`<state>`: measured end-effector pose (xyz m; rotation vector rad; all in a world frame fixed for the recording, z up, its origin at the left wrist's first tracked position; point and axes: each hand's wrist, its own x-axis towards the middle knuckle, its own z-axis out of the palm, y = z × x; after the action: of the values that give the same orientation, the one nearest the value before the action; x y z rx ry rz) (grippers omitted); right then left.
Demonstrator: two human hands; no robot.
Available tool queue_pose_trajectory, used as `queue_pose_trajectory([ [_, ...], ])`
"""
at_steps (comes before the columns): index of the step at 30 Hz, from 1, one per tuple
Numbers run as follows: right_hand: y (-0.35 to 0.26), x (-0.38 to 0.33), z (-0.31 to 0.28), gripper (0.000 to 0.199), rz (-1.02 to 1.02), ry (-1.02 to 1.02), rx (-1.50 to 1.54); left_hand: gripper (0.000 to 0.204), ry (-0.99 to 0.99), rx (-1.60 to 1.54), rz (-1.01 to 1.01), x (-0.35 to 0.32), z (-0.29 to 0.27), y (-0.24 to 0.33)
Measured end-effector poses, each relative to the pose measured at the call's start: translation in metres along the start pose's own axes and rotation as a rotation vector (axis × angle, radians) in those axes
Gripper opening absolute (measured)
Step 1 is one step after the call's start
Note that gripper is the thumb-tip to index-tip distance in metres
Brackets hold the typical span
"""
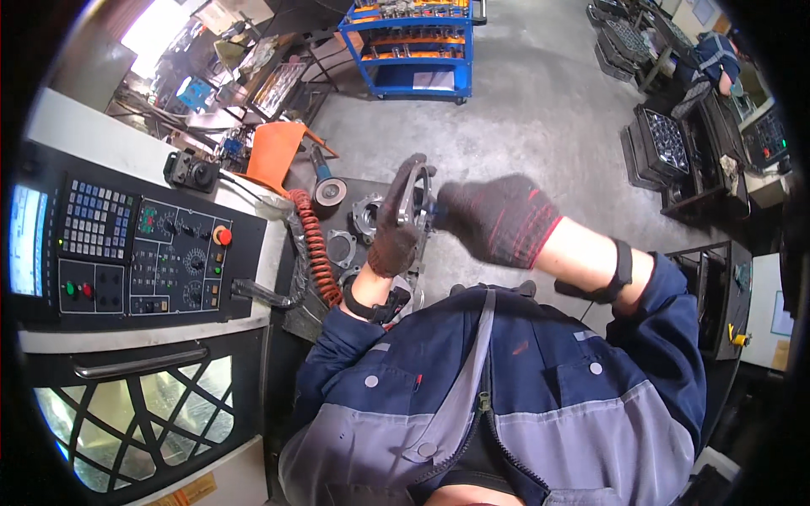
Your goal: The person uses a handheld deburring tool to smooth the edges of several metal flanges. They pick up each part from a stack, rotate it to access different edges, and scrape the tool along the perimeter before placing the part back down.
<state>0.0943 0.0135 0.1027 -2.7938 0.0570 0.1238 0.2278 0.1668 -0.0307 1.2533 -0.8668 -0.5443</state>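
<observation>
Right up at chest height, both my gloved hands are on one metal part. My left hand (395, 236) has its fingers curled tight around the lower edge of a flat, ring-shaped metal casting (412, 198), holding it up on edge in front of my jacket. My right hand (498, 219) is closed into a fist against the casting's right side; whether it's gripping the part itself or some small tool, I honestly can't tell, the knit glove hides it.

Biggest worry from here: the piece is in the air, not on anything. If my left grip slips, I reckon it drops straight onto the dark work table (371, 187) below, where similar castings (366, 212) lie, and dings one of them or my legs. Knit gloves on bare metal aren't exactly grippy either.

Just left of that, the orange coiled cable (314, 244) hangs near my left wrist, so an elbow swing could snag it. Beyond it sits the machine control panel (135, 249) with its red knob (223, 236), close enough to bump. Further off, an angle grinder (326, 187) lies at the table's far edge, and a blue cart (418, 51) stands well away across the floor.
</observation>
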Motion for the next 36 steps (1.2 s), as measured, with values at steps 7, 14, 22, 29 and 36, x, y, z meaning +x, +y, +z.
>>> queue_pose_trajectory([
  [7,0.036,0.022,0.023,0.032,0.172,0.028,0.087,0.116,0.04,-0.546,-0.123,-0.013,0.017,0.01],
  [14,0.002,0.001,0.053,0.032,0.131,-0.24,0.11,0.112,0.024,-0.338,-0.063,-0.007,0.005,-0.001],
  [22,0.032,0.009,0.008,0.031,0.12,0.004,0.058,0.087,-0.095,-0.091,-0.047,-0.015,-0.004,-0.021],
  [29,0.036,0.009,0.071,0.036,0.198,-0.095,0.167,0.09,0.004,-0.234,-0.089,-0.013,0.016,0.009],
  [36,0.004,-0.006,0.038,0.034,0.055,-0.196,0.064,0.122,-0.038,-0.156,-0.031,-0.012,0.003,-0.02],
])
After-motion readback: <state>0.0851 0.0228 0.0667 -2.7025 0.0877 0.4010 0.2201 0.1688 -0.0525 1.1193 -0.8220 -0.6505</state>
